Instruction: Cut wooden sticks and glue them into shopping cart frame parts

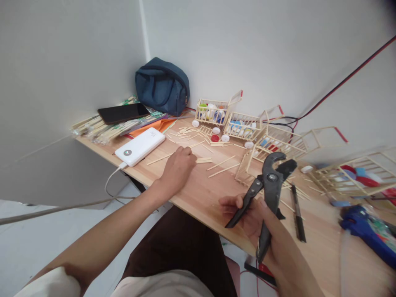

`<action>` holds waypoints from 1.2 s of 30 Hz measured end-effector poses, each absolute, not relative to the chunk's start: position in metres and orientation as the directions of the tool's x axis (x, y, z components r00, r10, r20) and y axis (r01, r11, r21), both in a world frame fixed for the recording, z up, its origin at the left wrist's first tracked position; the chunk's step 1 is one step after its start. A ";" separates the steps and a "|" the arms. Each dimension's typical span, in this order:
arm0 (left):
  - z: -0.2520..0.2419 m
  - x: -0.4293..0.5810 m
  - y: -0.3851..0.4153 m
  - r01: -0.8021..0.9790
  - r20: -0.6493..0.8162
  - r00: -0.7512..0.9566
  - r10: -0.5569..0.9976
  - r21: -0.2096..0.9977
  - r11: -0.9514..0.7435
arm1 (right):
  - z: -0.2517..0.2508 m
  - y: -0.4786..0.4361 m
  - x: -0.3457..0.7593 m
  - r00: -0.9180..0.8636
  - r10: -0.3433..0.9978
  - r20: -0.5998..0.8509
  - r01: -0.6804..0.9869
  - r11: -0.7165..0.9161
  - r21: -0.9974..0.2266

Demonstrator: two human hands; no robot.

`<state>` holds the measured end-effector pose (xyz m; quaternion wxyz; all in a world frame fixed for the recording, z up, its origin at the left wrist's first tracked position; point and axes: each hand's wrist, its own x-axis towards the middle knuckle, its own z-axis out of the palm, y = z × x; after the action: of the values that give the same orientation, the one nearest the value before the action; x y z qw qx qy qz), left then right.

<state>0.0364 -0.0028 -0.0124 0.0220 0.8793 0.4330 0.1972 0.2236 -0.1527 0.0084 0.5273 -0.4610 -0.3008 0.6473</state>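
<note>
My right hand (pixel 252 220) is wrapped round the handles of a black pipe cutter (pixel 272 181), held above the table's front edge with its hooked jaw pointing up and away from me. On the tabletop, my left hand (pixel 177 169) rests with its fingers curled down. The fingertips are hidden, so I cannot make out what they hold. A few short wooden sticks (pixel 203 160) lie against its fingers, and longer thin sticks (pixel 223 170) lie to the right. Behind the cutter stands a small stick frame (pixel 246 165), partly covered by it.
Several miniature stick carts (pixel 213 111) with bottle caps line the wall. A blue bag (pixel 162 86), a black phone (pixel 123 112) on packaged sticks, and a white power bank (pixel 140 146) with a cable are at left. A black pen (pixel 298 214) and blue glue gun (pixel 368 231) lie right.
</note>
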 end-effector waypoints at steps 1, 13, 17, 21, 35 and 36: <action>-0.012 0.037 -0.002 0.748 0.330 0.548 0.768 0.217 -0.627 | 0.007 -0.154 0.223 -0.035 0.957 -0.289 -0.421 -0.276 -0.864; 0.002 -0.016 0.012 0.866 0.308 0.372 0.875 0.223 -0.447 | -0.003 -0.177 0.230 -0.176 0.931 -0.321 -0.544 -0.363 -0.756; 0.001 -0.009 0.013 0.879 0.281 0.394 0.875 0.164 -0.448 | -0.005 -0.177 0.230 -0.178 0.929 -0.323 -0.522 -0.368 -0.769; -0.003 -0.004 0.015 0.896 0.280 0.381 0.881 0.126 -0.427 | -0.008 -0.178 0.231 -0.192 0.936 -0.294 -0.515 -0.351 -0.782; 0.007 -0.026 -0.011 0.662 0.312 0.473 0.824 0.491 -0.566 | -0.004 -0.177 0.231 -0.162 0.941 -0.298 -0.531 -0.337 -0.778; 0.008 -0.026 -0.012 0.652 0.311 0.471 0.826 0.507 -0.563 | -0.005 -0.177 0.231 -0.162 0.941 -0.298 -0.533 -0.337 -0.776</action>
<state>-0.0259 -0.0125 0.0078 0.1614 0.8423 0.4386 0.2685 0.2309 -0.1771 -0.0045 0.5139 -0.3934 -0.2593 0.7169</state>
